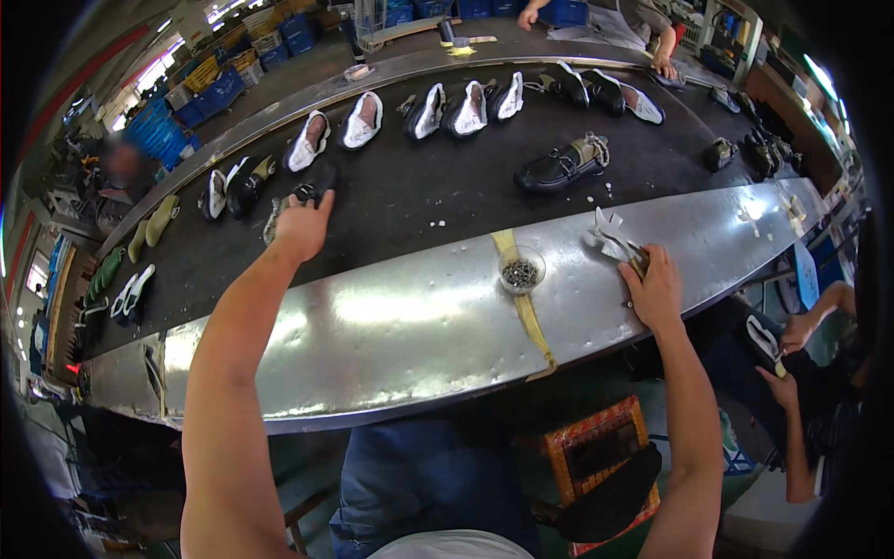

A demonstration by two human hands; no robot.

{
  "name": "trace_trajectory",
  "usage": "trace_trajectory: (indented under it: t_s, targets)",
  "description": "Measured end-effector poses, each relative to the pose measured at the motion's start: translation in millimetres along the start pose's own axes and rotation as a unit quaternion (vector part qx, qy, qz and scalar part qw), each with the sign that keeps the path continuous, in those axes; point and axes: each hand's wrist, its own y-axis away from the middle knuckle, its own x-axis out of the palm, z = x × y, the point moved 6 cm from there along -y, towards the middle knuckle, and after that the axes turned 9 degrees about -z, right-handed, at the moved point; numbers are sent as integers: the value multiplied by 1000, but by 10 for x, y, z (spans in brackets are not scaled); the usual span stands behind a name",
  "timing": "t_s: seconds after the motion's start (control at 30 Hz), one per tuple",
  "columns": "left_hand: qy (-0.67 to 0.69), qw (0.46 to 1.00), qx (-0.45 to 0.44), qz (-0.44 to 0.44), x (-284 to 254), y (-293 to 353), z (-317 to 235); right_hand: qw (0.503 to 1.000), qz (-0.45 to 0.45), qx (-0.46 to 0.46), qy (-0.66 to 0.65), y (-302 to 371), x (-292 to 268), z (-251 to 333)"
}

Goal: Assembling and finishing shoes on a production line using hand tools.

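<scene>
On the left part of the dark belt, my left hand [303, 226] has its fingers closed on a dark shoe [319, 179] with a lighter rope-like part at its near end. My right hand [657, 287] is over the metal ledge, closed around a pair of pliers [637, 258]. Whitish pieces [609, 229] show at the tool's far end; whether it grips them I cannot tell. Between my hands, a small clear bowl [521, 270] of little metal pieces stands on the ledge. Beyond it, a black shoe [561, 168] with a rope-like collar lies on the belt.
Several shoes with white linings, such as this one [361, 121], line the belt's far side. Green shoes [161, 220] lie at the left. The metal ledge [391, 349] runs along my side. At the right, a person's hands [787, 359] hold a shoe; another hand [665, 63] works across the belt.
</scene>
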Motion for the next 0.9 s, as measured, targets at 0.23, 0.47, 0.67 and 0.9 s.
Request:
trace_trajectory:
  t_s: [0.23, 0.47, 0.67, 0.9]
  targets:
    - [369, 917, -85, -129, -299, -776, -198, 1000, 2, -7, 3, -50, -31, -50]
    - [620, 713, -327, -27, 122, -2189, -980, 999, 31, 8, -4, -56, -33, -9]
    - [537, 736, -406, 73, -61, -2751, -1538, 999, 38, 5, 13, -42, -55, -47]
    - [501, 746, -437, 37, -44, -2561, -1408, 999, 42, 10, -18, -85, -7, 39]
